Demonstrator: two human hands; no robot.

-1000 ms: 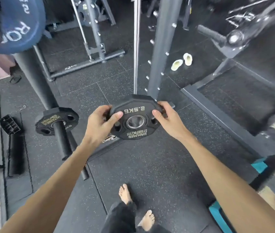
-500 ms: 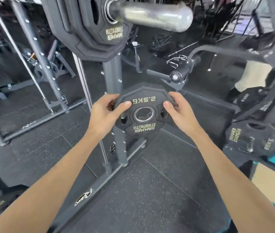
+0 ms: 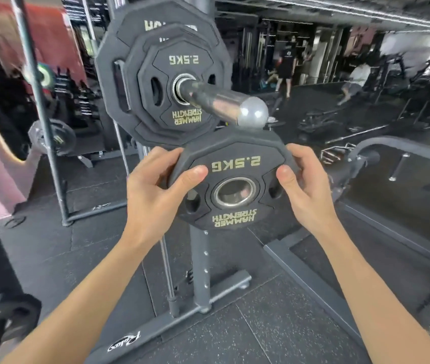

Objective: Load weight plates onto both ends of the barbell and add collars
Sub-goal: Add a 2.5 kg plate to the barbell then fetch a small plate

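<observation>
On the barbell sleeve loaded plates were seen, a further plate was clasped by left grip and right grip below its tip, and collars were judged outstanding.

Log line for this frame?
left hand: grips held plate | right hand: grips held plate | held plate: below barbell sleeve, not on

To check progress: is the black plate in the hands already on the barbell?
No, the black 2.5KG plate is below the steel barbell sleeve, its centre hole empty.
</observation>
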